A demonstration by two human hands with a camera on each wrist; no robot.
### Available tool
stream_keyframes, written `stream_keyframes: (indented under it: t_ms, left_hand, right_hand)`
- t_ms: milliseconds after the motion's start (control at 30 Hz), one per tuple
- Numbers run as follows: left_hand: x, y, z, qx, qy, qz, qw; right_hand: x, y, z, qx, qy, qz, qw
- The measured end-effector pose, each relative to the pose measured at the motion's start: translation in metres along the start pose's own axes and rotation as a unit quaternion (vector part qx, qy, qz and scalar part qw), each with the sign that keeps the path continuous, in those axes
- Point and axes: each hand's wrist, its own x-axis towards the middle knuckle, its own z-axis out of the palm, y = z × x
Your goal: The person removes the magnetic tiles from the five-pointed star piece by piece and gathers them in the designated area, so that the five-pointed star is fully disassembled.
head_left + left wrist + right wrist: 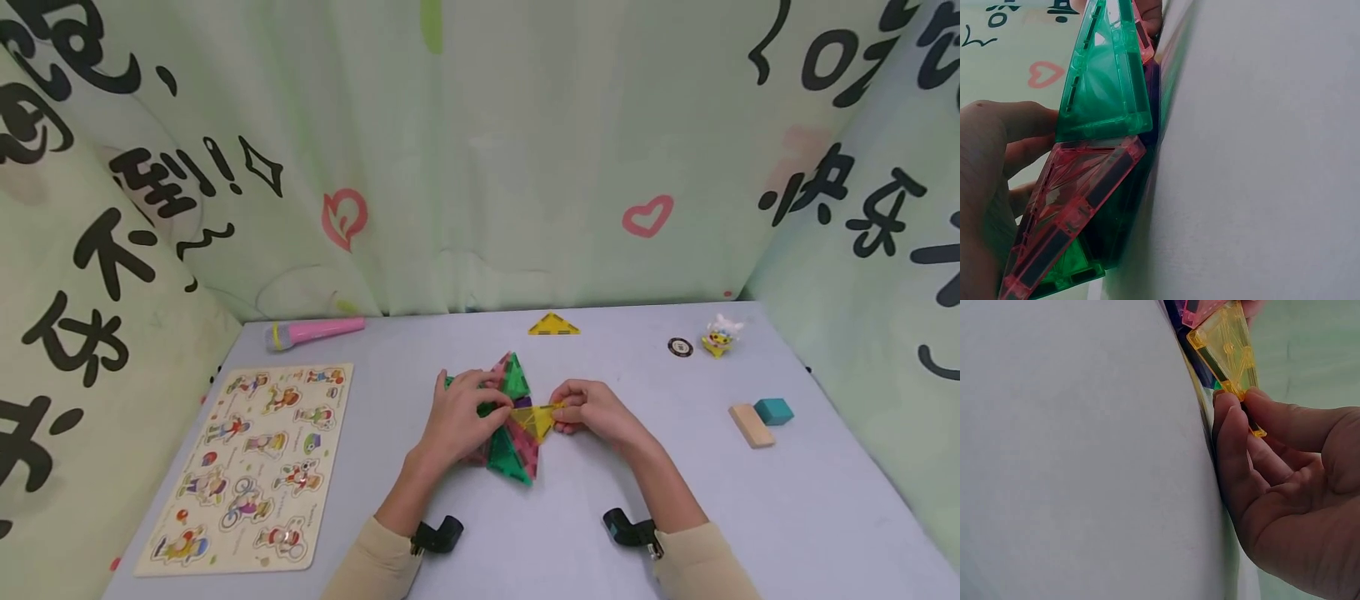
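Note:
A cluster of green, pink and purple magnetic tiles (510, 454) lies mid-table, its triangles standing up at a slant. My left hand (465, 417) holds it from the left, with bent fingers over its top and fingertips at the left corner of a yellow triangular magnetic tile. In the left wrist view, a green tile (1107, 81) and a pink tile (1079, 200) partly hide that hand's fingers. My right hand (596, 410) pinches the right end of the yellow magnetic tile (1225, 347) between thumb and fingers, against the cluster's right side.
Another yellow triangular tile (553, 325) lies near the back edge. To the left are a pink toy microphone (318, 330) and a picture puzzle board (255, 467). On the right are a black round chip (680, 347), a small figurine (720, 336), a wooden block (752, 426) and a teal block (774, 411).

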Motion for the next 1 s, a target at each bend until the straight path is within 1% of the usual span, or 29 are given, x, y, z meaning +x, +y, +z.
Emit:
stream_keyframes:
  t_ms: [233, 533, 667, 1000]
  left_hand:
    - [-0.004, -0.001, 0.002, 0.021, -0.005, 0.007, 0.9997]
    - [-0.002, -0.001, 0.001, 0.015, -0.010, 0.012, 0.9998]
    - [-0.001, -0.001, 0.001, 0.014, -0.016, 0.011, 0.9997]
    - [-0.001, 0.000, 0.002, 0.032, -0.018, 0.009, 0.9993]
  right_hand:
    - [-0.001, 0.007, 0.002, 0.051, -0.002, -0.007, 0.999]
    - [0.000, 0.010, -0.002, 0.088, -0.015, -0.012, 0.996]
    - [0.001, 0.011, -0.003, 0.096, -0.015, -0.008, 0.995]
    - [0.001, 0.012, -0.004, 0.101, -0.020, -0.007, 0.995]
